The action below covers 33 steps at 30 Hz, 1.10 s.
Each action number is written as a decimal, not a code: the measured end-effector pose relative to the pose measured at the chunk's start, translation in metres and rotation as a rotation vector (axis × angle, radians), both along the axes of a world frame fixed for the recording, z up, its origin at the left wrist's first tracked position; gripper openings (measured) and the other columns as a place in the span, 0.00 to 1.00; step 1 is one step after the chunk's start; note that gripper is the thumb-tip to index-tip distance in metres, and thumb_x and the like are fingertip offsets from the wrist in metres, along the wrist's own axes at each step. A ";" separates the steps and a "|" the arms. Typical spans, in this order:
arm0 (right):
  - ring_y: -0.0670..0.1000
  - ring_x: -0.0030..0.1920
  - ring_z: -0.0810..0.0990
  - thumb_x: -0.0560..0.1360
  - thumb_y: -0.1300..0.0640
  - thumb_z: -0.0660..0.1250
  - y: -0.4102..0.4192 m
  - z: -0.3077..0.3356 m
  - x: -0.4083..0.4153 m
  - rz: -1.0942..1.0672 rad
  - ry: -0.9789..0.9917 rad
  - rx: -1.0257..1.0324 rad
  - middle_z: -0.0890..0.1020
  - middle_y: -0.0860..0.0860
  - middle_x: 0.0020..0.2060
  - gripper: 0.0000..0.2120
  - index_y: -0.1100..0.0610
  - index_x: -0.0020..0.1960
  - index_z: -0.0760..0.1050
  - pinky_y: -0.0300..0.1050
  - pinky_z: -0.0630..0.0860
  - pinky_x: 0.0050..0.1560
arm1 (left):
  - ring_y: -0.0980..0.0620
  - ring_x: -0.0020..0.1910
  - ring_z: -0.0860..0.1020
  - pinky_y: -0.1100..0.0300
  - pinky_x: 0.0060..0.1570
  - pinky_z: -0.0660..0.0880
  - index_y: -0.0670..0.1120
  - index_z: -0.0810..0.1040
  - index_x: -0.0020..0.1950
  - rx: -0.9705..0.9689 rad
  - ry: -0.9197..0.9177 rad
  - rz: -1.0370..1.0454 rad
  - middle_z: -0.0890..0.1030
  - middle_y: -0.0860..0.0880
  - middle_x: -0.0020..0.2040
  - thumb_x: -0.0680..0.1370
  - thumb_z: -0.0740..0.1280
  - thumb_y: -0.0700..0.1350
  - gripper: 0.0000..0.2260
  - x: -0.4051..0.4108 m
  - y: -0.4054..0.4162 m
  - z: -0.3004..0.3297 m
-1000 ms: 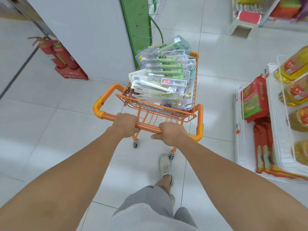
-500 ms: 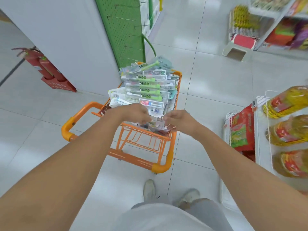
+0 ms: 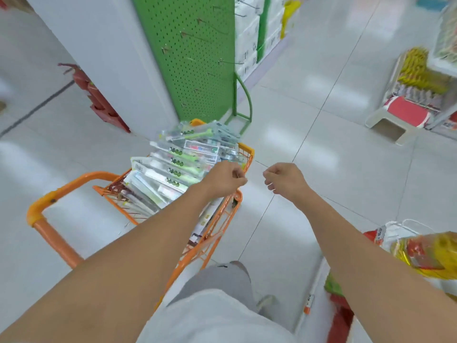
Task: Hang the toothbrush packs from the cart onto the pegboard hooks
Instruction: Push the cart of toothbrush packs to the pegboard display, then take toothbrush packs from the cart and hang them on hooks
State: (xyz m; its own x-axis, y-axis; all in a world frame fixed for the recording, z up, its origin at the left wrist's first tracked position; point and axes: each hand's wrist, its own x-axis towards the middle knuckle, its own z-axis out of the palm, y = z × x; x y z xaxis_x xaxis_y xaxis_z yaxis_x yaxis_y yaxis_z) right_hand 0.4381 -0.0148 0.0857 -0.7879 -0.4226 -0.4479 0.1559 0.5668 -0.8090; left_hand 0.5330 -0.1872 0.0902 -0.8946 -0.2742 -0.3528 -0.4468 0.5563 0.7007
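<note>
A small orange cart [image 3: 57, 194] stands at the lower left, piled with clear toothbrush packs [image 3: 180, 164], many with green brushes. Right behind it rises a green pegboard [image 3: 197, 58] with several bare wire hooks [image 3: 230, 62]. My left hand [image 3: 225, 179] hovers over the right side of the pile with loosely curled fingers and holds nothing. My right hand [image 3: 284, 180] hangs in the air to the right of the cart, over the floor, fingers also loosely curled and empty.
A white wall panel and red fire extinguishers [image 3: 96, 97] stand left of the pegboard. A white stool with a red seat [image 3: 400, 117] sits at the right. Shelves with oil bottles [image 3: 430, 253] and red packets are at the lower right. White tile floor lies between.
Both hands let go of the cart handle, reached over the packs, then moved apart. The view moved closer to the pegboard and the cart now sits further left.
</note>
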 end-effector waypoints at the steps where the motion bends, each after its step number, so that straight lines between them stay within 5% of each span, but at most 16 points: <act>1: 0.52 0.36 0.81 0.76 0.56 0.69 -0.009 0.001 -0.019 0.032 0.011 -0.009 0.84 0.55 0.38 0.05 0.57 0.44 0.80 0.47 0.78 0.40 | 0.50 0.35 0.77 0.57 0.37 0.75 0.46 0.80 0.42 -0.002 0.014 0.039 0.81 0.47 0.38 0.76 0.71 0.45 0.04 -0.013 -0.005 0.000; 14: 0.51 0.33 0.80 0.76 0.59 0.69 -0.150 -0.015 -0.227 0.427 0.072 0.007 0.85 0.57 0.38 0.04 0.59 0.45 0.80 0.49 0.79 0.43 | 0.48 0.41 0.82 0.55 0.44 0.78 0.44 0.82 0.46 0.061 0.121 0.566 0.83 0.48 0.39 0.77 0.70 0.47 0.07 -0.193 -0.098 -0.035; 20: 0.52 0.34 0.81 0.76 0.59 0.69 -0.219 -0.032 -0.291 0.785 0.053 0.006 0.84 0.56 0.38 0.03 0.58 0.45 0.81 0.47 0.78 0.40 | 0.55 0.32 0.78 0.65 0.31 0.73 0.44 0.81 0.43 0.061 0.076 0.832 0.81 0.50 0.35 0.77 0.69 0.43 0.05 -0.228 -0.120 -0.037; 33: 0.52 0.38 0.81 0.76 0.59 0.70 -0.328 -0.040 -0.275 1.602 0.117 -0.087 0.83 0.54 0.39 0.03 0.57 0.50 0.81 0.47 0.77 0.42 | 0.60 0.25 0.68 0.67 0.29 0.67 0.44 0.79 0.41 -0.061 0.126 1.771 0.72 0.54 0.27 0.77 0.70 0.45 0.06 -0.198 -0.068 -0.046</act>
